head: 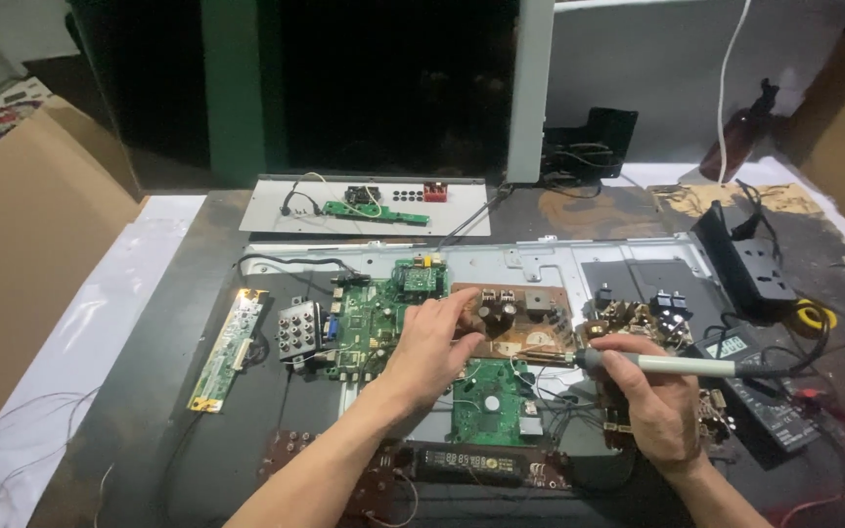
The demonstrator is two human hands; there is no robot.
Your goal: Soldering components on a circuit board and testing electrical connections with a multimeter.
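The left hand (434,344) rests fingers curled narrow on the brown rectangular circuit board (530,328) at the centre of the grey metal chassis (579,259); the right hand (652,391), just right of it, grips a white-handled soldering iron (672,366), tip pointing left at that board. A green square circuit board (489,403) lies just nearer.

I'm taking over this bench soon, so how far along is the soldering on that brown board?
Done: the boards lie bare on the metal chassis. In hand: the left hand steadies the brown board while the right hand holds the soldering iron, tip at its edge. Which joints remain cannot be told.
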